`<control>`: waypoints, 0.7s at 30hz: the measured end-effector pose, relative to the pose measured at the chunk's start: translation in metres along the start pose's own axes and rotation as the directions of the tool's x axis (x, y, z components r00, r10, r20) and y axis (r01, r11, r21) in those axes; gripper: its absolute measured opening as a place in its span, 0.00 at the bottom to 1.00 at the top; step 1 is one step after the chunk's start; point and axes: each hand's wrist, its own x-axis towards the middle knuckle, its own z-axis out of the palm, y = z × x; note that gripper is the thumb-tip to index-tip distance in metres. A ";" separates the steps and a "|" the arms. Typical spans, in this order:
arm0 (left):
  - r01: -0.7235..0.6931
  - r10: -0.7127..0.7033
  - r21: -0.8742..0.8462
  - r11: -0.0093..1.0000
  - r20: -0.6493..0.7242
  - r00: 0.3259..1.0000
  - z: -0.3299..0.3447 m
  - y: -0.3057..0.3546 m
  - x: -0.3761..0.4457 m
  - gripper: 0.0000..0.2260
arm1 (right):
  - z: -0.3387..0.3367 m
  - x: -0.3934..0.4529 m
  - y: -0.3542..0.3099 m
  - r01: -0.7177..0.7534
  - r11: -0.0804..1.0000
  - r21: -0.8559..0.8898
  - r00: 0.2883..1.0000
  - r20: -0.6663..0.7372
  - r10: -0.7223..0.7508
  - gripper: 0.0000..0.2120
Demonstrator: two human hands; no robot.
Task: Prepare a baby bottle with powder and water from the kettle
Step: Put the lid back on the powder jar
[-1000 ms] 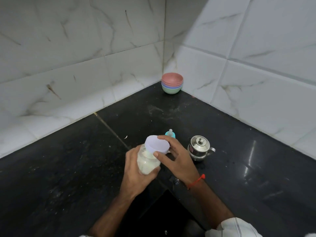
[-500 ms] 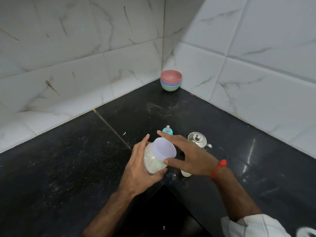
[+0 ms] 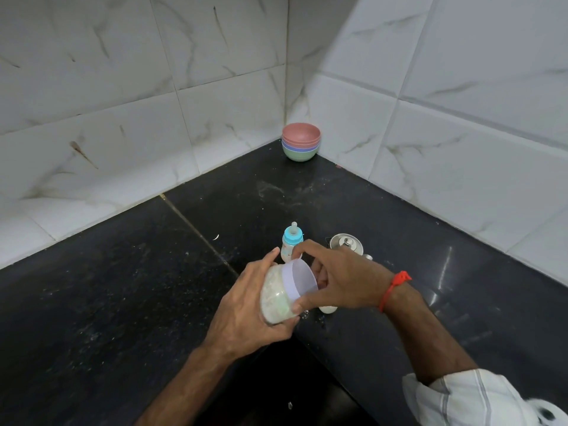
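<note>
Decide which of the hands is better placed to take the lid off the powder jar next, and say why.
Right hand: its fingers already pinch the lavender lid, while the left hand grips the powder jar and steadies it.

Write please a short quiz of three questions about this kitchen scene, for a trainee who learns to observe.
1. True or false: the baby bottle stands upright on the black counter with its blue cap on.
2. Which hand holds the body of the powder jar? A) left hand B) right hand C) neither
3. Fill in: the right hand's fingers grip the jar's pale purple ____.

Key:
1. True. It stands behind the hands, beside the steel kettle.
2. A. The left hand wraps around the tilted jar.
3. Lid.
</note>
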 end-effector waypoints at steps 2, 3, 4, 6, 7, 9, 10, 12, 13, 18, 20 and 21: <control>-0.024 0.025 0.027 0.999 -0.057 0.998 -0.001 0.005 0.001 0.50 | 0.003 0.000 -0.006 -0.100 0.995 0.028 0.992 -0.079 0.102 0.30; -0.041 0.044 0.046 0.998 -0.072 0.996 -0.002 0.006 0.002 0.50 | 0.004 0.000 -0.009 -0.159 0.984 0.083 0.982 -0.089 0.166 0.31; -0.058 0.062 0.055 0.997 -0.072 0.996 -0.003 0.008 0.003 0.50 | 0.004 0.000 -0.013 -0.211 0.965 0.157 0.970 -0.088 0.226 0.32; -0.070 0.071 0.029 0.997 -0.031 0.997 -0.005 0.010 0.004 0.51 | 0.005 -0.001 -0.019 -0.299 0.940 0.167 0.942 -0.107 0.319 0.35; -0.062 0.062 -0.003 0.998 -0.003 0.998 -0.005 0.011 0.003 0.51 | 0.006 0.000 -0.020 -0.340 0.938 0.070 0.930 -0.124 0.346 0.36; -0.013 0.016 -0.095 0.995 0.030 0.999 -0.005 0.010 0.000 0.52 | 0.010 0.000 -0.018 -0.358 0.880 -0.312 0.931 -0.198 0.308 0.37; 0.018 -0.013 -0.135 0.991 0.040 0.999 -0.005 0.008 -0.002 0.53 | 0.012 0.000 -0.017 -0.361 0.837 -0.410 0.927 -0.253 0.276 0.40; 0.052 -0.046 -0.175 0.983 0.039 0.998 -0.008 0.003 -0.002 0.53 | 0.011 -0.004 -0.014 -0.333 0.911 -0.243 0.871 -0.450 0.198 0.49; 0.058 -0.053 -0.189 0.980 0.033 0.998 -0.009 0.001 -0.002 0.53 | 0.008 -0.007 -0.010 -0.218 0.968 -0.126 0.869 -0.477 0.134 0.44; 0.090 -0.066 -0.241 0.966 0.106 0.992 -0.015 -0.003 0.001 0.57 | 0.010 -0.011 0.001 0.309 0.951 0.006 0.950 -0.046 -0.308 0.35; 0.078 -0.042 -0.228 0.971 0.160 0.986 -0.015 -0.001 0.003 0.58 | 0.018 -0.010 -0.008 0.081 0.969 -0.231 0.971 -0.201 -0.130 0.33; 0.071 -0.032 -0.221 0.973 0.178 0.984 -0.014 0.000 0.004 0.58 | 0.022 -0.009 -0.012 -0.076 0.946 -0.314 0.957 -0.289 -0.019 0.38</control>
